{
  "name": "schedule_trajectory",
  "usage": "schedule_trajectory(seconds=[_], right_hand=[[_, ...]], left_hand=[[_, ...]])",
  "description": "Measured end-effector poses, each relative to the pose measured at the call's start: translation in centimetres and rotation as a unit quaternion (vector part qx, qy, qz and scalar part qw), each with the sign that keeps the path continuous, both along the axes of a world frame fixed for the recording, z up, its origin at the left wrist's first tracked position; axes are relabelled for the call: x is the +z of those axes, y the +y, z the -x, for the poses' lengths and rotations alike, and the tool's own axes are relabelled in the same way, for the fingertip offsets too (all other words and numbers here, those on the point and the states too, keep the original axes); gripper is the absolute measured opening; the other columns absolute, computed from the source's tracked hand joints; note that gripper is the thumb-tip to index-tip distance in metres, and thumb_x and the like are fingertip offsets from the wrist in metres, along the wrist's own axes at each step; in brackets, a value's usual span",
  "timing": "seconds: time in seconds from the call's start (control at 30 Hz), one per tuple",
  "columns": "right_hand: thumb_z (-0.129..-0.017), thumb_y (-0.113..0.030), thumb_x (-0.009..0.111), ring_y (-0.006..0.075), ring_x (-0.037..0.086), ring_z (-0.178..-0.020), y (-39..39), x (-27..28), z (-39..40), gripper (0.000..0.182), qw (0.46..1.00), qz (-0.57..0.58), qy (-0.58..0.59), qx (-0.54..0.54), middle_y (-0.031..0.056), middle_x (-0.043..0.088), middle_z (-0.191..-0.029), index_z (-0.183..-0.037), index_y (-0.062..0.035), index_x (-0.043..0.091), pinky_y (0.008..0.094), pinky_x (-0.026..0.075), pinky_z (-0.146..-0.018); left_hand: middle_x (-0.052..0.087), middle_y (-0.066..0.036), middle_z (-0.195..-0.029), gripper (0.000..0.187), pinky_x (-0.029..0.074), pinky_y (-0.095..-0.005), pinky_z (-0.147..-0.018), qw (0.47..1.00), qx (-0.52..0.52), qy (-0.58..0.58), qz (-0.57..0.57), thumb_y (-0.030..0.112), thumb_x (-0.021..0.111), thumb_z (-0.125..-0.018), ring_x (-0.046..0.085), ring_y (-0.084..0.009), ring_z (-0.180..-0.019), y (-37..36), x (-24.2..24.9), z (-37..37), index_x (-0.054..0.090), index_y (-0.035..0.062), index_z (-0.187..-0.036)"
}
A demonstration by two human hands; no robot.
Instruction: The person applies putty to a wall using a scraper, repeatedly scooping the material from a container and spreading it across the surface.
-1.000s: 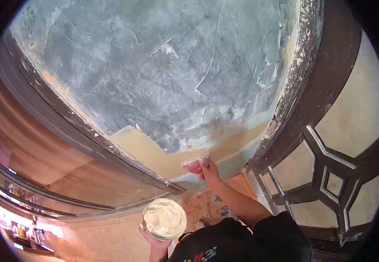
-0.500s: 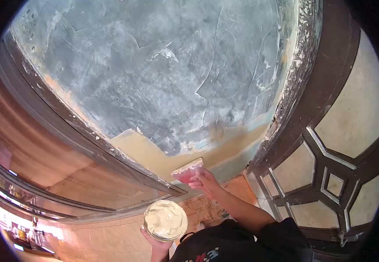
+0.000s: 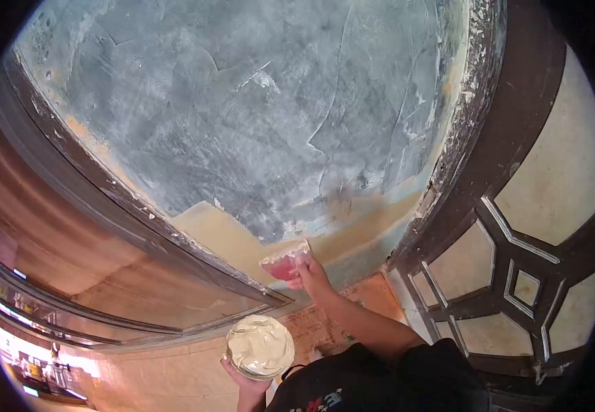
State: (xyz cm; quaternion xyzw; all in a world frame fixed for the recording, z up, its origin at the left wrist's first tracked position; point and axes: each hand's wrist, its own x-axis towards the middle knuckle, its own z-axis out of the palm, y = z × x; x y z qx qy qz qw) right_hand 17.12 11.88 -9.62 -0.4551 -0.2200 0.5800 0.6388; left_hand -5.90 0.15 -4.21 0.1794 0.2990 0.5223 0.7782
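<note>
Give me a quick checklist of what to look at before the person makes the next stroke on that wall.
1. Scraper held firmly in the right hand: ok, fingers wrap its lower edge.
2. Blade against the wall: ok, its top edge seems to meet the tan strip.
3. Putty on the blade: cannot tell, its face is blurred.
4. Tub supported: ok, the left hand cups it from below.
5. Putty supply: ok, the tub looks nearly full.
6. Grey patch above already coated: ok, covered with smear marks.
</note>
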Motion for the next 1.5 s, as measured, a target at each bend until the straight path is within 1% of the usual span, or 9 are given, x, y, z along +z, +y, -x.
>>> schedule_trajectory(seconds=[0.3,0.37,0.47,0.6,0.87,0.93,1.03,1.1,1.5], right_hand=[[-0.093,-0.041,0.046,0.0164,0.061,-0.063,-2.1,-5.7,0.3,0.042,0.993,0.112,0.004,0.033,0.0086,0.058,-0.083,-0.117,-0.0065,0.045,0.0262,0.053,-0.055],[-0.093,-0.039,0.046,0.0151,0.060,-0.060,-1.6,-2.5,0.2,0.039,0.999,0.037,0.010,-0.001,0.0070,0.058,-0.081,-0.115,-0.0067,0.046,0.0254,0.052,-0.052],[-0.094,-0.037,0.046,0.0131,0.058,-0.058,0.4,-3.1,-1.8,0.035,0.998,0.053,-0.016,-0.026,0.0049,0.057,-0.081,-0.113,-0.0072,0.048,0.0251,0.051,-0.051],[-0.095,-0.032,0.045,0.0111,0.057,-0.058,-1.6,-8.8,-3.9,0.029,0.996,0.090,-0.008,0.017,0.0027,0.057,-0.079,-0.111,-0.0080,0.050,0.0243,0.050,-0.050],[-0.094,-0.039,0.046,0.0129,0.058,-0.059,-1.0,-3.2,-4.6,0.033,1.000,0.011,0.021,0.012,0.0041,0.058,-0.079,-0.103,-0.0078,0.050,0.0241,0.051,-0.050],[-0.093,-0.041,0.046,0.0136,0.058,-0.059,-0.2,-2.4,-5.4,0.035,0.998,0.064,0.012,0.009,0.0045,0.055,-0.077,-0.100,-0.0074,0.049,0.0244,0.051,-0.049],[-0.093,-0.042,0.047,0.0137,0.059,-0.058,-1.7,-6.0,-6.1,0.036,0.988,0.154,-0.017,0.020,0.0044,0.054,-0.074,-0.103,-0.0076,0.049,0.0249,0.050,-0.048],[-0.093,-0.042,0.047,0.0143,0.059,-0.058,-3.4,-7.3,-6.0,0.037,0.991,0.122,0.021,0.048,0.0042,0.055,-0.074,-0.104,-0.0072,0.048,0.0255,0.051,-0.049],[-0.092,-0.045,0.045,0.0176,0.061,-0.058,-2.5,-8.5,-7.3,0.042,0.992,0.124,-0.005,0.008,0.0079,0.057,-0.079,-0.113,-0.0078,0.048,0.0268,0.053,-0.052]], left_hand=[[0.034,-0.012,-0.140,0.077,0.030,-0.0477,-0.104,0.998,-0.027,-0.010,-0.054,0.066,0.015,-0.086,0.037,-0.0318,-0.126,0.1,2.2,-1.0,0.027,0.0130,-0.140],[0.034,-0.013,-0.139,0.072,0.030,-0.0458,-0.105,0.919,-0.026,0.301,-0.253,0.061,0.016,-0.089,0.037,-0.0309,-0.126,-0.3,3.0,-1.5,0.024,0.0114,-0.140],[0.033,-0.015,-0.139,0.066,0.029,-0.0452,-0.105,0.976,-0.055,0.135,-0.161,0.055,0.023,-0.092,0.036,-0.0304,-0.126,0.2,0.4,-0.1,0.021,0.0098,-0.141],[0.032,-0.015,-0.140,0.065,0.028,-0.0441,-0.106,0.941,-0.022,0.242,-0.235,0.053,0.025,-0.092,0.036,-0.0298,-0.127,0.2,-1.3,0.1,0.020,0.0099,-0.141],[0.032,-0.013,-0.140,0.064,0.029,-0.0446,-0.105,0.989,-0.065,0.020,-0.129,0.051,0.029,-0.092,0.037,-0.0298,-0.126,0.6,1.8,-2.4,0.020,0.0111,-0.141],[0.031,-0.013,-0.142,0.086,0.032,-0.0494,-0.103,0.997,-0.055,-0.058,0.014,0.073,0.024,-0.079,0.034,-0.0328,-0.128,0.7,2.7,-3.1,0.028,0.0132,-0.140],[0.033,-0.014,-0.140,0.078,0.031,-0.0482,-0.104,0.941,-0.036,0.242,-0.234,0.066,0.022,-0.084,0.038,-0.0327,-0.125,-0.5,3.6,-4.3,0.027,0.0113,-0.139],[0.033,-0.013,-0.140,0.083,0.032,-0.0491,-0.103,0.999,-0.029,0.000,-0.024,0.071,0.021,-0.081,0.038,-0.0331,-0.125,0.3,0.5,-3.0,0.028,0.0134,-0.139],[0.032,-0.012,-0.141,0.078,0.030,-0.0512,-0.103,0.950,-0.005,0.254,-0.184,0.069,0.021,-0.083,0.036,-0.0324,-0.126,-0.9,1.0,-5.0,0.028,0.0151,-0.139]])
